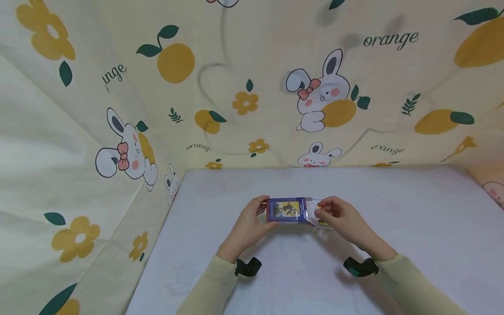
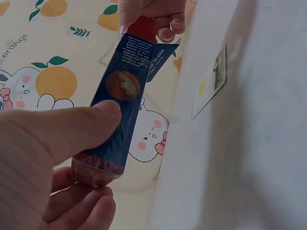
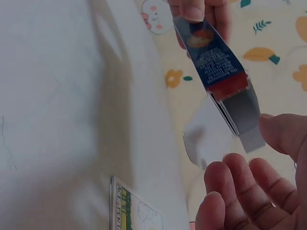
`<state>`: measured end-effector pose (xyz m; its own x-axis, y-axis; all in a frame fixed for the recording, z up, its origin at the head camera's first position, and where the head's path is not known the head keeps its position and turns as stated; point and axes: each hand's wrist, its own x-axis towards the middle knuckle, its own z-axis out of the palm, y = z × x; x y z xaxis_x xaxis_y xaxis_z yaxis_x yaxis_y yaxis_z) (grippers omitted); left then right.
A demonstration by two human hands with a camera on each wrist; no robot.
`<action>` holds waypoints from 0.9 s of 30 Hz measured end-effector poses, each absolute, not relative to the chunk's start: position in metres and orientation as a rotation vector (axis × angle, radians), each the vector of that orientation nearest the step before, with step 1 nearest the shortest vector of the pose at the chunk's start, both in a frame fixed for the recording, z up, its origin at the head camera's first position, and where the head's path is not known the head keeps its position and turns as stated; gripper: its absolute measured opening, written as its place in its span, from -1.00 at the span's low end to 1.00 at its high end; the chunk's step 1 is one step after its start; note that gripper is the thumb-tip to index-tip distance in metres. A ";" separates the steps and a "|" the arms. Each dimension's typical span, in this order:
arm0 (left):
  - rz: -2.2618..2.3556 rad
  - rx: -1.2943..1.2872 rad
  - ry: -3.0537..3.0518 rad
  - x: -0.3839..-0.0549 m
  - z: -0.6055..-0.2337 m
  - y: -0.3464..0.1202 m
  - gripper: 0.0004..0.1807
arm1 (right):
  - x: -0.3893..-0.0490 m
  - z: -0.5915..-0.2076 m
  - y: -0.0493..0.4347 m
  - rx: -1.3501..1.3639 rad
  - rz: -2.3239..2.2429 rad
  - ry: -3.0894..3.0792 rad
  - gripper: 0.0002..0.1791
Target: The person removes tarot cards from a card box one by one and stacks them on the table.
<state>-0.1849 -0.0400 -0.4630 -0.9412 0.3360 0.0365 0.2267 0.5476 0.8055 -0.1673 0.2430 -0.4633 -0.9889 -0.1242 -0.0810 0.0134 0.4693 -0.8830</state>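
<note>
2 hands meet at 1 small box (image 1: 286, 210), which is held above the white counter (image 1: 220, 188), between the wrists and the far edge. The left hand (image 1: 246, 225) pinches the box at its left end: the thumb lies along the narrow blue side, and the fingers bend round the end. The right hand (image 1: 346, 221) is at the opposite end, fingers and thumb parted; the thumb tip meets or nearly meets the edge of a grey flap (image 3: 242, 120), and whether it presses there cannot be told.

Governing relation: the long axis of the box runs left to right, from hand to hand, with the unclosed end facing the right hand. That hand is therefore the nearer to the flaps; a larger pale flap (image 3: 208, 132) folds outward from the same end. The contents cannot be made out.

A printed card (image 3: 139, 213), perhaps the top of a thin pile, lies face up on the counter below the right-hand end, apart from the box.

Edges and room: the far edge of the counter lies beyond the box, where the patterned cloth (image 1: 252, 57) rises. The left edge is near the left forearm. The broader stretch of surface extends to the right of the right hand, with further surface between the forearms.
</note>
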 end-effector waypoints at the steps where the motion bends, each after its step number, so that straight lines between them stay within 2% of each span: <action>1: 1.362 0.492 2.648 -0.184 -0.462 -0.040 -0.15 | -0.167 -0.464 0.242 -0.109 -1.551 2.581 -0.49; 27: 1.380 0.573 2.635 -0.173 -0.465 -0.035 -0.15 | -0.165 -0.468 0.230 -0.171 -1.563 2.568 -0.61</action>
